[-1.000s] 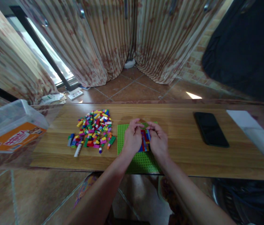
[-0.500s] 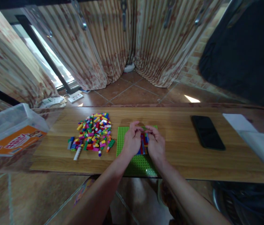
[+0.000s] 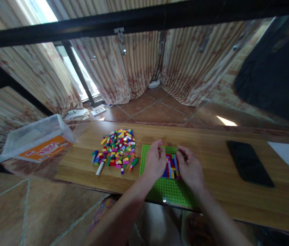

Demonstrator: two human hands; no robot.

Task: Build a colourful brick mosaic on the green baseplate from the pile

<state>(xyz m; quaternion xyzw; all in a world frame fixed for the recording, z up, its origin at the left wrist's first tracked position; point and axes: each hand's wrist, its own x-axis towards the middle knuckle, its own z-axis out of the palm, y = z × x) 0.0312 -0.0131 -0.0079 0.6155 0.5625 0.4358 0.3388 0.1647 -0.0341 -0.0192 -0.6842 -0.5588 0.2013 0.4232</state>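
Note:
A green studded baseplate (image 3: 171,192) lies at the front edge of the wooden table. On it stands a low build of toy bricks (image 3: 170,166) in red, blue, yellow and light blue. My left hand (image 3: 156,161) is at the build's left side, thumb and fingers apart, with nothing visible between them. Along the right side is my right hand (image 3: 191,168), its fingers bent and parted from the thumb, close to the bricks. Both hands cover parts of the build and the plate, so I cannot tell whether the fingertips touch it.
A pile of loose colourful bricks (image 3: 120,148) spreads left of the plate, with a white long brick (image 3: 99,168) at its near side. Further left is a clear plastic box (image 3: 39,133) with an orange label. A black phone (image 3: 249,164) and white paper (image 3: 288,150) lie right.
My hands have moved apart from each other, baring more of the brick build between them. The camera has turned, so the whole table sits further right and lower in view.

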